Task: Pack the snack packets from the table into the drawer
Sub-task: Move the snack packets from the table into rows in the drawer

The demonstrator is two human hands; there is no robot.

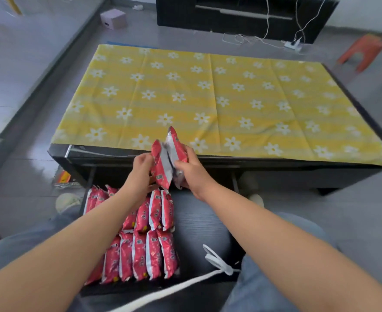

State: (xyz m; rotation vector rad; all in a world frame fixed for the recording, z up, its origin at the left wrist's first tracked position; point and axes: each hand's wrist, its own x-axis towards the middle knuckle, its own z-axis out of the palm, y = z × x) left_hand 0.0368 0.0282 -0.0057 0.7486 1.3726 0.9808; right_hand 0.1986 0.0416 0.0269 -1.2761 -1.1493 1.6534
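Several red packets point(163, 174) are bunched between both hands, just over the front edge of the surface point(275, 164) and above the far end of the open drawer point(199, 221). Long axes near upright, top ends tipped away toward the yellow flowered cloth point(208, 93). Left hand point(141, 170) fingers wrap the left side of the bunch, right hand point(190, 172) fingers wrap the right. Drawer's left half: stored packets point(154, 255) in rows, on edge, long axes near-to-far. Right half is bare floor, with a white cord point(217, 261) over the near right corner
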